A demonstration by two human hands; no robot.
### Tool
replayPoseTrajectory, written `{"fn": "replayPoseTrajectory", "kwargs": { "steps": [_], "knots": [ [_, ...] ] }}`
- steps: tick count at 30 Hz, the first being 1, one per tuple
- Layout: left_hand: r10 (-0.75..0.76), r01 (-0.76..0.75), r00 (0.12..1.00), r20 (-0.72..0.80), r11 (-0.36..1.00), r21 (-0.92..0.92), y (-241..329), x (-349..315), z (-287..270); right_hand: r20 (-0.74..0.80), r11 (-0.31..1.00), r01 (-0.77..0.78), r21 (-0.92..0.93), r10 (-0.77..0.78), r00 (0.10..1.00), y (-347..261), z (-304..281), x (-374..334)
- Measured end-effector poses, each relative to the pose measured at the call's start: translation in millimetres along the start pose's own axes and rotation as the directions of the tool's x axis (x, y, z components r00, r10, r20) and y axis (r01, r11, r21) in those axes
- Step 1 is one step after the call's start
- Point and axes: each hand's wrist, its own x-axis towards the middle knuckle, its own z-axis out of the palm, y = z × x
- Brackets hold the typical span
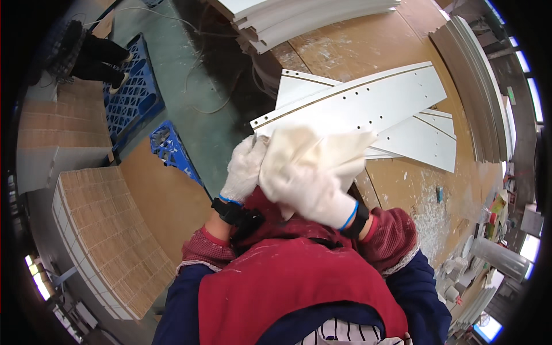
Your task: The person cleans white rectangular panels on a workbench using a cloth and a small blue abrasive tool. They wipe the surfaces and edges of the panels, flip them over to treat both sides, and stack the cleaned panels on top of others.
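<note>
Both of my hands wear white knit gloves with blue cuffs. My right hand is closed on a cream cloth bunched over the near end of a long white panel. My left hand presses against the cloth's left side, its fingers tucked under the fabric. The panel has a row of small holes and a brown groove along its length. It lies slantwise on the brown workbench, over two more white panels.
A stack of white panels lies at the bench's far end, grey curved strips along its right side. Sawdust covers the near right. Left on the floor are blue pallets, stacked boards and another person's legs.
</note>
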Motion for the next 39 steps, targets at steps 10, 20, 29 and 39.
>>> {"fn": "replayPoseTrajectory", "kwargs": {
  "steps": [10, 20, 29, 39],
  "knots": [
    [0.459, -0.513, 0.852, 0.252, 0.636, 0.576, 7.3, -10.8, -45.8, -0.324, 0.541, -0.462, 0.703, 0.821, 0.47, 116.6, -50.1, -168.1],
    [0.269, -0.286, 0.958, -0.097, 0.911, -0.296, 61.3, -49.5, -25.9, -0.694, 0.373, -0.919, -0.13, 0.628, 0.353, 170.7, -70.2, -189.5],
    [0.255, -0.256, 0.967, 0.023, 0.961, 0.106, -33.0, -85.0, -15.8, -0.238, 0.611, 0.135, 0.78, 0.091, 0.967, -11.8, -24.8, -8.2],
    [0.128, -0.146, 0.979, -0.16, 0.983, -0.111, 36.5, -44.0, -7.5, 0.201, 0.041, -0.305, 0.952, 0.668, 0.716, 56.7, -48.8, -20.1]
  ]
}}
